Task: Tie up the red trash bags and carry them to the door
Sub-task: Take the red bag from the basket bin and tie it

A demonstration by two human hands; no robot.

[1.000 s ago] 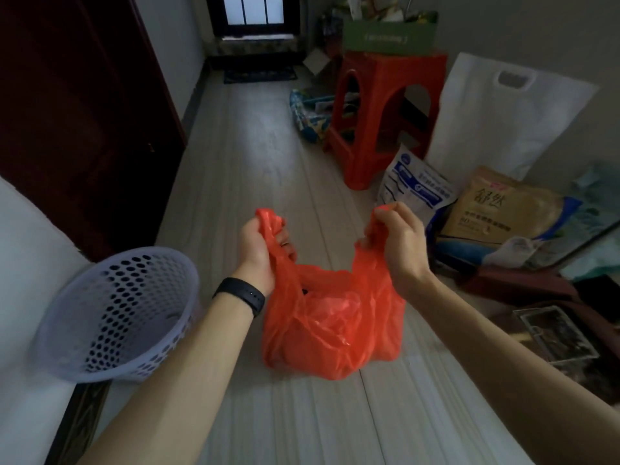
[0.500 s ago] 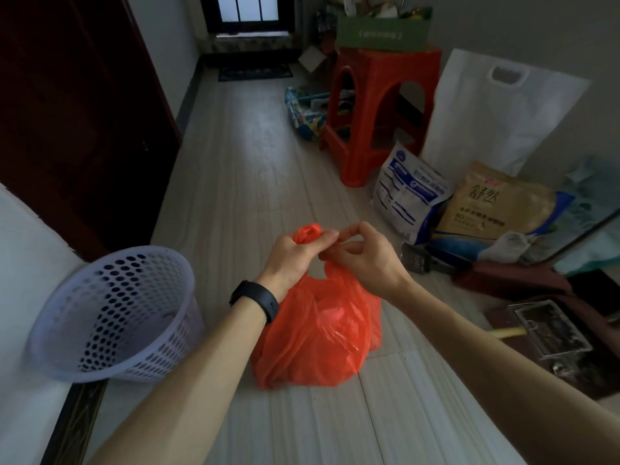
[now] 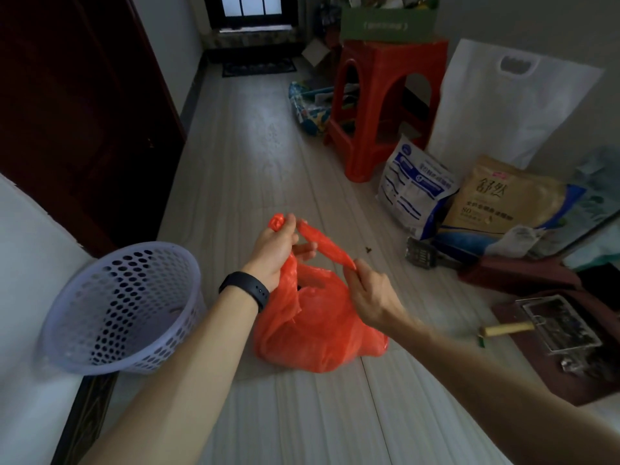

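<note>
— Pale plank floor (image 3: 255, 162) lies under your hands. Where's the crumpled red plastic trash bag (image 3: 318, 323)?
— Just below them, on it. Your left hand (image 3: 275, 246) grips one twisted handle (image 3: 276, 223); your right hand (image 3: 369, 293) pinches the other.
— Contents?
— Hidden; its mouth shows only darkness.

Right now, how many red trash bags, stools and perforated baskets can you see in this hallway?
Red trash bag: 1
Red stool: 1
Lavender basket: 1
Total: 3
</note>
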